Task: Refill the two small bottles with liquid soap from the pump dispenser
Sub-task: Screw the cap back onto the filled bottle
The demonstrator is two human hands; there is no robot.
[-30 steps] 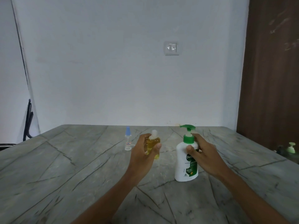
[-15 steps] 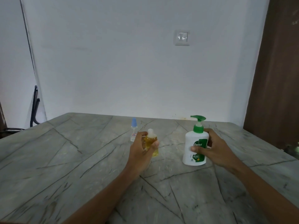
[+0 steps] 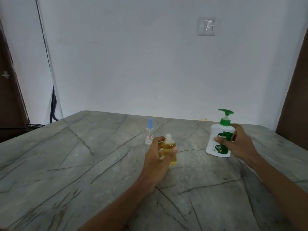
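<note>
The small yellow bottle point(image 3: 170, 151) is held in the left hand point(image 3: 158, 157), with the thumb pressed on its near side and the fingers wrapped around the far side; the bottle stands upright, its pale cap rising above the fingers, and its base appears to rest on or just above the marble table point(image 3: 83, 164). The pump dispenser point(image 3: 220, 139) is gripped by the right hand point(image 3: 240, 144), the thumb laid across the front label and the fingers closed around the back; the white body is tilted slightly, and whether its base touches the table cannot be told. Its green pump head is seen above the grip, with the spout pointing away from the right hand, toward the left hand's side. The two grips are well apart, with bare table between them. Just beyond the left hand's fingers, on the far side, a small clear bottle point(image 3: 149, 132) with a blue cap is standing upright on the table, untouched by either hand. Beyond everything, a white wall carrying a switch plate point(image 3: 206, 26) is seen.
</note>
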